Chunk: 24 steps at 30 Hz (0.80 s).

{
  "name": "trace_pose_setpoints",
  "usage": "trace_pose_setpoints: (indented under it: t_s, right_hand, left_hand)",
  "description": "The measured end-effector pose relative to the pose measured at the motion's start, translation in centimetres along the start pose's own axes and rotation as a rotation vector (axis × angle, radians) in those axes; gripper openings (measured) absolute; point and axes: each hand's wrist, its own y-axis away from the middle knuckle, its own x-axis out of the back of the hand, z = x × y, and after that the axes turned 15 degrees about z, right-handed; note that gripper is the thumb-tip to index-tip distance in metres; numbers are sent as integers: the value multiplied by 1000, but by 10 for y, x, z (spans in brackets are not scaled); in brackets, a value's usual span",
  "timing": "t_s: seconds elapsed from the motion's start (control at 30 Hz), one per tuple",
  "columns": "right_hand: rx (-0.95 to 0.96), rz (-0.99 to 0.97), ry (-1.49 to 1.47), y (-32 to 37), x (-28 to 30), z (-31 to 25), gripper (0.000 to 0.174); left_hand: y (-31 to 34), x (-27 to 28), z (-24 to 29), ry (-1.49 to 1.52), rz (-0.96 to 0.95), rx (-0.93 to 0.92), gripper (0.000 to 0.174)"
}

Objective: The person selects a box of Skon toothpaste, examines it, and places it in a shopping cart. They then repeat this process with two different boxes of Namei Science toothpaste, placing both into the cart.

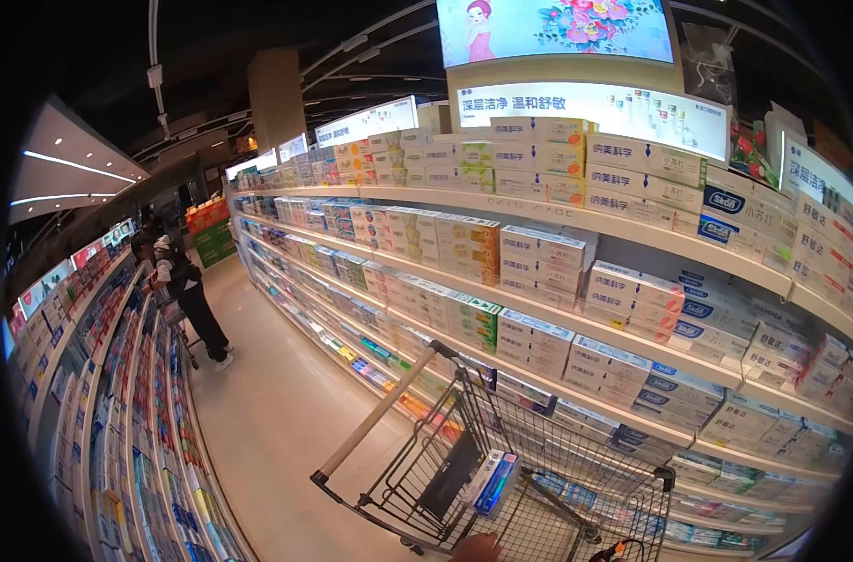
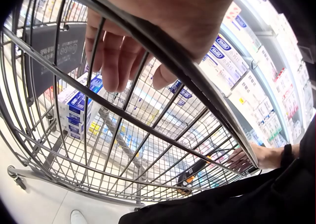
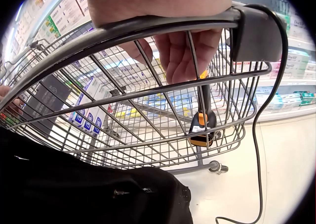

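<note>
My left hand [image 2: 165, 17] hangs over the side rim of a wire shopping cart [image 1: 576, 421], fingers loose and pointing down inside the basket. Further along the same rim, my right hand [image 3: 175, 54] lies over it with fingers drooping inside; it is outside the head view. Neither hand holds a product. Below my left fingers, a stack of white-and-blue boxes [image 2: 76, 105] stands in the cart beside a black panel [image 2: 54, 51]. Under my right fingers is a black device with orange parts [image 3: 202, 128], seen through the wires.
Long shelves of toothpaste boxes [image 1: 539, 258] run along the right side, close beside the cart. More stocked shelves [image 1: 117, 393] line the left. Between them runs the pale aisle floor [image 1: 286, 375], where a person [image 1: 188, 290] stands with another cart. A black cord [image 3: 256, 135] hangs from the cart's corner.
</note>
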Motion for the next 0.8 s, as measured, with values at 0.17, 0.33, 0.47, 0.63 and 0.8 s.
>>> trace_pose_setpoints:
  t_s: [0.17,0.33,0.47,0.63,0.8]
  right_hand:
    - [-157,-25,2,2,14,-19,36]
    - [-93,76,14,7,3,-13,40]
    - [-136,51,11,9,17,-25,35]
    - [-114,56,29,10,17,-25,34]
    - [-133,68,43,12,20,-29,32]
  left_hand:
    - [7,-8,-7,-9,119,-72,36]
    - [3,1,-5,1,68,-121,37]
    - [3,1,-7,-23,66,-129,35]
    - [-16,10,0,-168,-273,84,42]
    - [-18,20,9,-244,-351,86,45]
